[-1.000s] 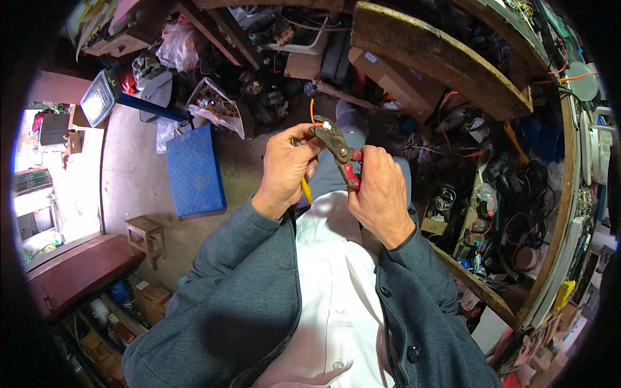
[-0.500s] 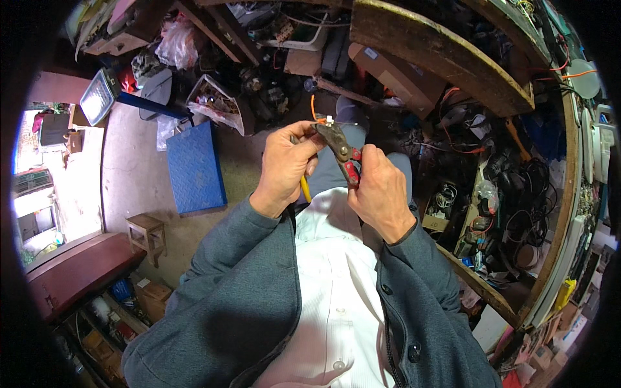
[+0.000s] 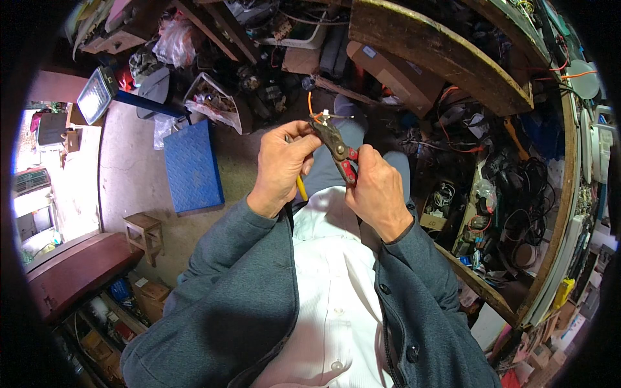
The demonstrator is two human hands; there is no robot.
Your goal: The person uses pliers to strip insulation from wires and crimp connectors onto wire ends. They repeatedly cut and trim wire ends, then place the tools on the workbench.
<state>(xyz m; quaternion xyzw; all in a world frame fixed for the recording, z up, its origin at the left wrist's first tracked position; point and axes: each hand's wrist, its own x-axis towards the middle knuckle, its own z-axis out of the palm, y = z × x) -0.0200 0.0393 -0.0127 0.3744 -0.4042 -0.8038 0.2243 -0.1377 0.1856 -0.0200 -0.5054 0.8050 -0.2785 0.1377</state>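
Pliers with worn dark jaws and red handles [image 3: 339, 152] are in my right hand [image 3: 376, 194], whose fingers wrap round the handles. Their jaws point up and left and meet a small whitish piece [image 3: 325, 115] with a thin metal end. From that piece an orange wire [image 3: 310, 103] curves upward. My left hand [image 3: 282, 165] is closed, thumb and fingertips pinching at the wire beside the jaws. A slim tool with a yellow handle [image 3: 301, 188] also sits in it, slanting out below the palm. The fingers hide the exact grip on the wire.
A blue platform [image 3: 193, 167] and a small wooden stool [image 3: 145, 234] stand on the floor to the left, near a lit lamp [image 3: 97, 96]. A thick wooden beam [image 3: 440, 52] crosses ahead. Tangled black cables [image 3: 527, 200] fill the right side.
Both hands and the pliers sit very slightly further left in the picture, as does the surrounding scene. The jaws stay at the whitish piece, and both grips look the same.
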